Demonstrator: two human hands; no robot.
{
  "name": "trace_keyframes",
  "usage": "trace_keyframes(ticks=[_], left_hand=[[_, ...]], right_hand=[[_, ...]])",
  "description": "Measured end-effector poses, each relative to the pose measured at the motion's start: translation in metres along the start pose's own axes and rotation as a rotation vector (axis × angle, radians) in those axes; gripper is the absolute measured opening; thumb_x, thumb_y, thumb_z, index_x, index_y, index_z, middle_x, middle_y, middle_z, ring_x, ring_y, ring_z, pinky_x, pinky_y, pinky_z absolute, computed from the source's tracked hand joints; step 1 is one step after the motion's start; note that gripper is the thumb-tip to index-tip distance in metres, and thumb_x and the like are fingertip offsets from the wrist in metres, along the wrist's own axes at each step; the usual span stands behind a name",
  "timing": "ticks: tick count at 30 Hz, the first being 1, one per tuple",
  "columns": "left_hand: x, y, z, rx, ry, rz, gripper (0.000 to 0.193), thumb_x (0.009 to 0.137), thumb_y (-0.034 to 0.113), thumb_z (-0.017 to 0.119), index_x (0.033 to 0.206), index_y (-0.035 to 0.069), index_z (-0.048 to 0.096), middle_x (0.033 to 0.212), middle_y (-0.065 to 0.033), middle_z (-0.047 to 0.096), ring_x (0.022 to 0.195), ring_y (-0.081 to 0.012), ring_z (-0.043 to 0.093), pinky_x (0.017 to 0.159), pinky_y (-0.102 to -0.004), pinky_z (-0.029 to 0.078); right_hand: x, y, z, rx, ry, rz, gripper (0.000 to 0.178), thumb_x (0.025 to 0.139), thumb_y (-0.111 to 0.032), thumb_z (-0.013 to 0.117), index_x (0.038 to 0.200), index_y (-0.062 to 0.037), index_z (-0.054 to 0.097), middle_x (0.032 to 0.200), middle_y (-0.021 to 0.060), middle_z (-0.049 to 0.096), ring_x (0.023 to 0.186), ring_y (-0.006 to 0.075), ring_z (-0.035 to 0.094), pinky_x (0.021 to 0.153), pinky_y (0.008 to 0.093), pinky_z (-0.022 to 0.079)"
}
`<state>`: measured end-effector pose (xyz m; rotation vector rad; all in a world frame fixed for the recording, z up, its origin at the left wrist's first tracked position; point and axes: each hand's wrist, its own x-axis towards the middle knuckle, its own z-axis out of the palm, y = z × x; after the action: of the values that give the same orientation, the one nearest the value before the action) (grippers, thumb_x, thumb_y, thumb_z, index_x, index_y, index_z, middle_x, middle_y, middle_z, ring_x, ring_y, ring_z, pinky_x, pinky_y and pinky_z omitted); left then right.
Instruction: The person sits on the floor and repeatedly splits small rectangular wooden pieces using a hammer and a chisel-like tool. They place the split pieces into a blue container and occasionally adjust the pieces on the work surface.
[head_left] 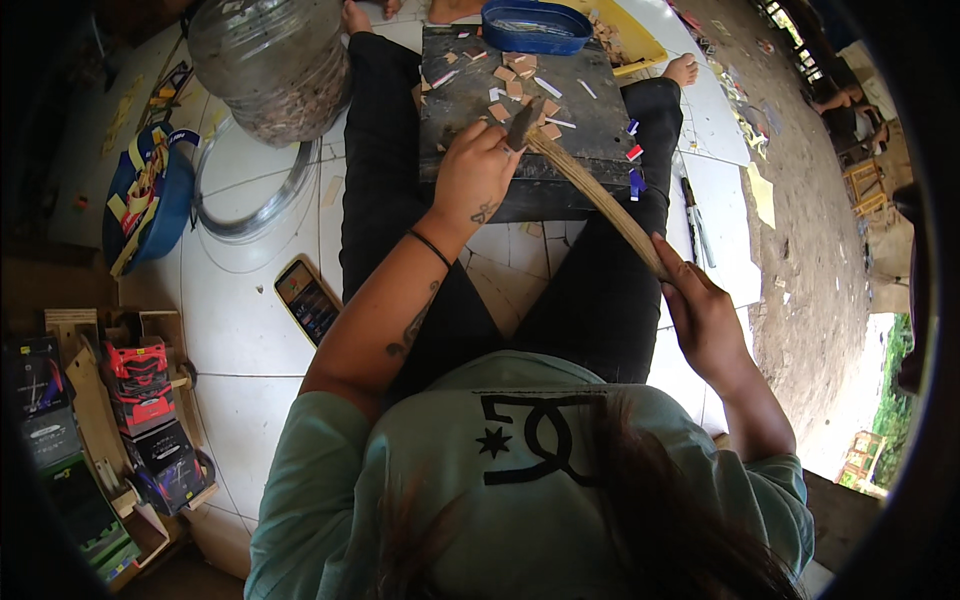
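Observation:
My right hand point(700, 305) is wrapped round the lower end of a hammer's long wooden handle point(600, 200). The dark hammer head point(521, 127) is over the near part of a black board point(450, 110) that lies between my legs. Close against the head, my left hand point(478, 168) has its fingers pressed together at the board; whatever they pinch is hidden. Small tan square pieces point(514, 89) and thin white strips point(547, 88) are scattered across the board. Blue and red bits point(635, 152) lie along its right edge.
A blue oval tray point(537, 44) sits at the board's far edge, beside a yellow tray point(645, 50). To the left are a clear plastic container point(265, 70), a wire coil point(240, 228), a blue basin point(170, 225), a phone point(306, 300) and wooden holders with boxes point(150, 420). A marker point(691, 210) lies right.

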<state>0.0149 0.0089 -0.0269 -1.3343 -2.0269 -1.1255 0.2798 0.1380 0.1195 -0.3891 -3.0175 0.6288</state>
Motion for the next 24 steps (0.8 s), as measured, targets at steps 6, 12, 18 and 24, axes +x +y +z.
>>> trace_keyframes(ticks=[6, 12, 18, 24], left_hand=[[0.001, 0.001, 0.001, -0.035, 0.018, 0.018, 0.008, 0.084, 0.005, 0.066, 0.082, -0.002, 0.066, 0.078, -0.0111, 0.059, 0.076, -0.0279, 0.056, 0.069, -0.0377, 0.047], [0.001, 0.001, -0.001, -0.02, 0.009, 0.033, 0.009, 0.085, 0.006, 0.065, 0.082, -0.002, 0.066, 0.079, -0.0104, 0.06, 0.076, -0.0276, 0.055, 0.069, -0.0373, 0.047], [0.0, 0.002, -0.001, -0.029, 0.022, 0.028, 0.009, 0.085, 0.006, 0.065, 0.083, -0.002, 0.067, 0.079, -0.0098, 0.059, 0.076, -0.0275, 0.055, 0.07, -0.0374, 0.047], [-0.002, 0.003, -0.001, -0.034, 0.004, 0.002, 0.01, 0.086, 0.008, 0.065, 0.086, -0.001, 0.068, 0.08, -0.0088, 0.06, 0.077, -0.0268, 0.055, 0.071, -0.037, 0.048]], right_hand=[[0.002, 0.002, -0.001, 0.044, 0.252, -0.14, 0.058, 0.093, 0.001, 0.053, 0.147, -0.0156, 0.04, 0.093, 0.0203, 0.061, 0.075, 0.0344, 0.065, 0.07, 0.0383, 0.052], [0.003, 0.003, -0.006, -0.027, 0.136, -0.082, 0.055, 0.094, -0.001, 0.052, 0.146, -0.0157, 0.041, 0.085, 0.0169, 0.058, 0.067, 0.0341, 0.063, 0.063, 0.0431, 0.05], [0.005, 0.003, -0.007, -0.06, 0.091, -0.048, 0.055, 0.094, -0.001, 0.052, 0.146, -0.0159, 0.041, 0.089, 0.0182, 0.06, 0.071, 0.0347, 0.064, 0.065, 0.0419, 0.051], [0.001, 0.014, 0.0, 0.012, 0.07, 0.015, 0.055, 0.094, -0.001, 0.053, 0.145, -0.0156, 0.042, 0.102, 0.0209, 0.064, 0.086, 0.0374, 0.067, 0.076, 0.0431, 0.052]])
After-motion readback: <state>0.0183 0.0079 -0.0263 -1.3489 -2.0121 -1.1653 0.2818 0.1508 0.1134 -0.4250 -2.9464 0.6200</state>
